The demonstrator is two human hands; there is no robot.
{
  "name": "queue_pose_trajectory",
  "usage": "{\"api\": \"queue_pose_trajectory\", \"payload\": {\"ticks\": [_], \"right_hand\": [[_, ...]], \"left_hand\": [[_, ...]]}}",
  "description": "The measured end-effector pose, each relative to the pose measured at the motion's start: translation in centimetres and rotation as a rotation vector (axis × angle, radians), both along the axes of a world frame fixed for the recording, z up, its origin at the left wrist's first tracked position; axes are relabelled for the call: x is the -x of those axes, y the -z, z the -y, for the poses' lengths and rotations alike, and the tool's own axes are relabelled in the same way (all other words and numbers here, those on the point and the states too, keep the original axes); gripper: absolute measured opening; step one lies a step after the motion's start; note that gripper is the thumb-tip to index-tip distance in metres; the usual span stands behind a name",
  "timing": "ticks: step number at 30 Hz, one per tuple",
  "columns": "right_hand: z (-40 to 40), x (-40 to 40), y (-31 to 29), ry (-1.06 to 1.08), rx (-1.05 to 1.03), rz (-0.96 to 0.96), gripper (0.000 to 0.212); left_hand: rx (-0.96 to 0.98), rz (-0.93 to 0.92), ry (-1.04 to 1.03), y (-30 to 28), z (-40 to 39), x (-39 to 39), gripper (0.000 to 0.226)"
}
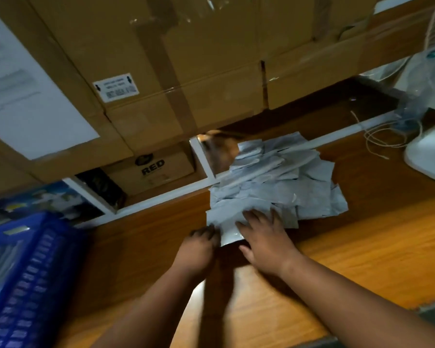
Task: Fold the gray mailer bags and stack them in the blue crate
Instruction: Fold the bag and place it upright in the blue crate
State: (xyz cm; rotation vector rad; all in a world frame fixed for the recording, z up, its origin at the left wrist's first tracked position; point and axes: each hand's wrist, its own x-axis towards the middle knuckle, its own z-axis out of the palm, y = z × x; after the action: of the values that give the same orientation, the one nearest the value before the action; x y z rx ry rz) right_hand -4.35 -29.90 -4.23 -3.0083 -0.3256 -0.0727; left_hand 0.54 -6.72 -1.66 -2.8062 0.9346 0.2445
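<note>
On wooden table (362,259), gray mailer bags (274,182) heaped lengthwise away, hands seemingly gripping nearest.

Packing or stockroom area. Taped cartons (161,59) stacked high behind wooden desk (362,234), one with shipping label (116,87). Pile of gray mailers (274,177) on desk, blue crate (28,277) at left, white fan (430,136) at right.

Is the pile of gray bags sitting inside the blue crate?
No. The pile of gray mailer bags lies on the wooden table, while the blue crate stands apart at the left.
</note>
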Motion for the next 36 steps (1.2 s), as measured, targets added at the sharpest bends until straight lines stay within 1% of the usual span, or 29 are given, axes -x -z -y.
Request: {"api": "queue_pose_trajectory", "payload": {"ticks": [3,7,10,13,16,17,21,23,24,27,30,32,36], "right_hand": [[-3.9,0.9,0.5,-0.126,0.060,-0.008,0.071],[-9.5,2.6,1.6,-0.273,0.088,-0.083,0.074],[-12.2,4.3,2.8,-0.351,0.077,-0.164,0.070],[-13.6,6.2,3.7,-0.396,0.034,-0.234,0.069],[-14.4,7.8,3.1,-0.360,-0.024,-0.293,0.080],[-14.7,8.2,2.9,-0.340,-0.039,-0.296,0.081],[-15.7,7.8,3.1,-0.189,-0.059,-0.198,0.070],[-16.1,6.9,3.6,-0.104,-0.030,-0.176,0.069],[-16.4,6.4,3.8,-0.079,-0.011,-0.200,0.072],[-18.0,5.7,4.4,-0.074,0.007,-0.271,0.092],[-18.6,5.6,5.5,-0.056,-0.006,-0.289,0.087],[-18.3,5.5,5.9,-0.053,0.028,-0.291,0.081],[-18.3,5.4,6.0,-0.073,0.074,-0.293,0.076]], "left_hand": [[-0.064,0.037,0.003,1.6,-4.2,2.5,0.055],[-0.058,0.059,-0.008,3.5,-9.8,6.1,0.054],[-0.005,0.006,-0.057,4.8,-13.1,9.0,0.055],[0.078,-0.002,-0.112,6.2,-15.5,12.1,0.057],[0.175,0.002,-0.138,6.6,-16.3,14.5,0.065],[0.192,0.008,-0.136,6.5,-16.4,14.8,0.069],[0.263,0.052,-0.124,6.3,-16.0,14.0,0.064],[0.330,0.048,-0.097,5.8,-14.7,13.1,0.068],[0.353,0.036,-0.064,5.6,-13.8,12.7,0.072],[0.339,-0.001,-0.009,5.3,-11.5,11.6,0.088],[0.283,-0.021,-0.042,6.4,-10.6,11.0,0.094],[0.253,-0.049,-0.078,7.3,-11.0,10.9,0.099],[0.268,-0.042,-0.081,8.5,-11.3,11.4,0.101]]}}
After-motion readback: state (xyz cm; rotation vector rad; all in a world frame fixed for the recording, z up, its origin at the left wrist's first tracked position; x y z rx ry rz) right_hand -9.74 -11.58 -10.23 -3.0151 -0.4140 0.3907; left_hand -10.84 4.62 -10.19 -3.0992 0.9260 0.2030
